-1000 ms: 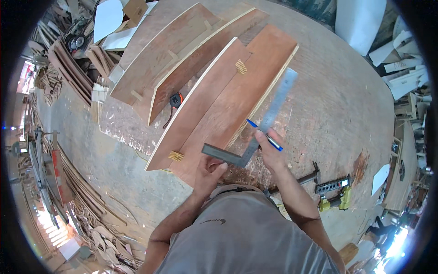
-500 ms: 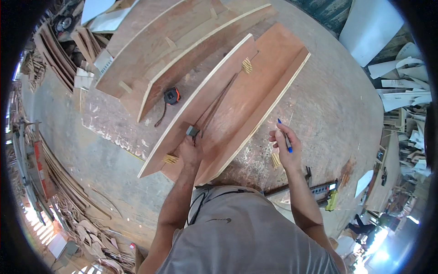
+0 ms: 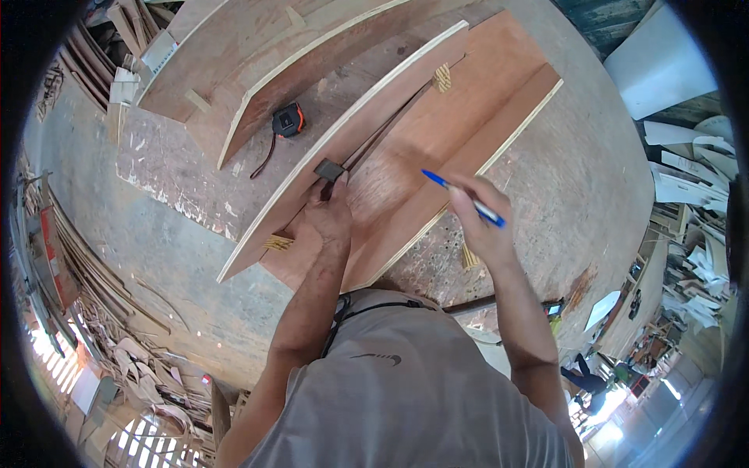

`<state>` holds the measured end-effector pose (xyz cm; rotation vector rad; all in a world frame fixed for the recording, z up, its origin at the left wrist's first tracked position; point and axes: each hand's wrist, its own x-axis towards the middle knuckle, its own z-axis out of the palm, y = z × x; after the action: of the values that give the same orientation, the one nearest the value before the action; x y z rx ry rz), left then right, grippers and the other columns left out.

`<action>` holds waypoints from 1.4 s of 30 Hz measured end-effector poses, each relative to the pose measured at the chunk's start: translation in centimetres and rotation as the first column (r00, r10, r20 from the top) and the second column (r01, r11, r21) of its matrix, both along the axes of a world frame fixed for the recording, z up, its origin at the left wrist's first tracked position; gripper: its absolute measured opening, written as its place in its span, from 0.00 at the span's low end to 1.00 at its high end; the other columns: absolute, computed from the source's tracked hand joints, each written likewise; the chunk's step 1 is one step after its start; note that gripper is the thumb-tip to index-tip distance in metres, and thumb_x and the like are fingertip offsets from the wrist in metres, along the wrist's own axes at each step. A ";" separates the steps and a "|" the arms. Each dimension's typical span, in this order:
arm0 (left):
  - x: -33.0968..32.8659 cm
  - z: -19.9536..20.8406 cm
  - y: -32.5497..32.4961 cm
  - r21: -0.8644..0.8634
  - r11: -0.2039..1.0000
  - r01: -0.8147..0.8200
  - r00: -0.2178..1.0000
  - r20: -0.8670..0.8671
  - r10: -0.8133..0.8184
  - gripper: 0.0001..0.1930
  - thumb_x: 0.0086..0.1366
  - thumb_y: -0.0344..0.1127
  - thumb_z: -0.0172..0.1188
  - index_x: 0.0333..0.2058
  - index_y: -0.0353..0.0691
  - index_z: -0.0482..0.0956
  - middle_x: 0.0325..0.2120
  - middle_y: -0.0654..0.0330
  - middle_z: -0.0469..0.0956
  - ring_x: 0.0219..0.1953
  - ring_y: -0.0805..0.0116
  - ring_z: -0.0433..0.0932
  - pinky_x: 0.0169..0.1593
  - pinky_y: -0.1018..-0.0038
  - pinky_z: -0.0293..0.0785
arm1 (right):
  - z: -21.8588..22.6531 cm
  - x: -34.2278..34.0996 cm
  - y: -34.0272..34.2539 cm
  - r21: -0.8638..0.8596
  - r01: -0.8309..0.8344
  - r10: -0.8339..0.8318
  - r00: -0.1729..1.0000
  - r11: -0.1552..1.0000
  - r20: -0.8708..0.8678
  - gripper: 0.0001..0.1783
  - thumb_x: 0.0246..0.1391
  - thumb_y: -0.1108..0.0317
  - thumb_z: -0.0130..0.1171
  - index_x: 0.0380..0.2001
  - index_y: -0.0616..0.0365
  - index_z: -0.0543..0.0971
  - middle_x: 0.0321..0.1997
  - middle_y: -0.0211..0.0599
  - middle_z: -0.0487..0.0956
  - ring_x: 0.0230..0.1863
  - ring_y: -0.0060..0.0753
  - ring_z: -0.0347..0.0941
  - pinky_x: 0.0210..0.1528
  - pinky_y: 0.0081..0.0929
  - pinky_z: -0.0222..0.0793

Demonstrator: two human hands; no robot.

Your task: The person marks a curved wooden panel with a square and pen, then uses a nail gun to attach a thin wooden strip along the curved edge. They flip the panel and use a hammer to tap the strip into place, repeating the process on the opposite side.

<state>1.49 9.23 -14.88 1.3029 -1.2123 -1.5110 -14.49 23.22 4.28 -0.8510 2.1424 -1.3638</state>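
Note:
My left hand (image 3: pixel 328 214) is closed around a small dark grey block (image 3: pixel 331 170), inside a curved plywood trough (image 3: pixel 390 175) with two raised sides. Whether the block has a handle under my fingers I cannot make out. My right hand (image 3: pixel 482 214) grips a blue pen (image 3: pixel 437 179), its tip pointing up and left over the trough's right side. Beneath my left hand runs a dark, narrow line along the foot of the left wall. Small striped wood blocks (image 3: pixel 442 78) sit against that wall, one near each end.
Left of the trough lies a black and orange tape measure (image 3: pixel 289 120) with a wrist strap. Another curved plywood piece (image 3: pixel 226 101) stands beyond it on the worn table (image 3: pixel 581 187). A dark bar (image 3: pixel 472 305) lies at the near edge. Wood strips (image 3: pixel 101 265) are piled at left.
My right hand has moved up and left, and the pen now points over the trough. The block in my left hand has tilted. The whole view has shifted a little.

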 end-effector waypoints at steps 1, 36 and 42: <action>-0.1 0.2 0.2 0.028 0.999 -0.032 0.999 0.035 0.031 0.12 0.62 0.31 0.67 0.42 0.30 0.81 0.35 0.60 0.82 0.39 0.70 0.79 0.47 0.73 0.75 | -0.6 -0.5 -1.2 0.025 -0.026 0.026 0.999 0.999 0.028 0.12 0.60 0.66 0.61 0.42 0.63 0.82 0.35 0.38 0.82 0.36 0.24 0.77 0.40 0.22 0.72; -0.3 1.5 -0.1 0.198 0.974 -0.107 0.988 -0.088 0.126 0.10 0.65 0.26 0.63 0.43 0.29 0.77 0.40 0.56 0.80 0.40 0.71 0.78 0.46 0.76 0.76 | -9.6 -5.9 -7.2 0.080 0.003 -0.036 0.913 0.997 0.406 0.15 0.58 0.60 0.64 0.41 0.60 0.82 0.29 0.32 0.82 0.29 0.18 0.77 0.31 0.18 0.72; -0.9 1.6 0.0 0.255 0.951 -0.174 0.976 -0.081 0.200 0.14 0.64 0.28 0.64 0.45 0.30 0.74 0.42 0.55 0.79 0.43 0.70 0.77 0.49 0.74 0.74 | -8.8 -4.8 -8.0 0.203 -0.169 0.103 0.947 0.964 0.303 0.17 0.57 0.58 0.65 0.44 0.56 0.83 0.29 0.29 0.81 0.31 0.19 0.75 0.35 0.20 0.72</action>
<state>0.64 9.24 -13.26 1.4355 -0.8268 -1.6060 -19.27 15.20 -4.49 -0.6509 1.9257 -1.0749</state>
